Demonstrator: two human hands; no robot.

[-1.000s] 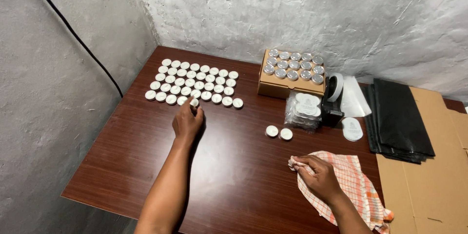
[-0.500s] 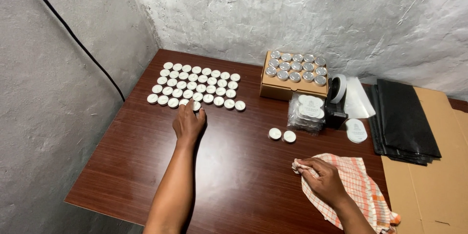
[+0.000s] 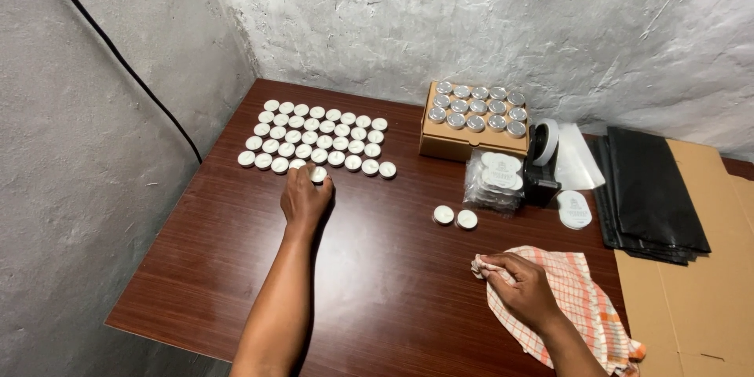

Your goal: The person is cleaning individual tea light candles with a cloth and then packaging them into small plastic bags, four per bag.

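Many small round white tealights [image 3: 314, 137] are already sitting in neat rows on the smooth dark wooden surface [image 3: 377, 283]. The left hand [image 3: 305, 198] is pinching one more tealight [image 3: 318, 174] at the front row's edge. Two tealights [image 3: 455, 217] are waiting apart, and a cardboard box [image 3: 471, 122] is holding shiny silver ones. The right hand [image 3: 525, 290] is gripping a soft checked cloth [image 3: 585, 302].

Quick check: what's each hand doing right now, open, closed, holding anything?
Left hand: fingers curled on a small white round lid at the grid's front row.
Right hand: closed, gripping the checked cloth.
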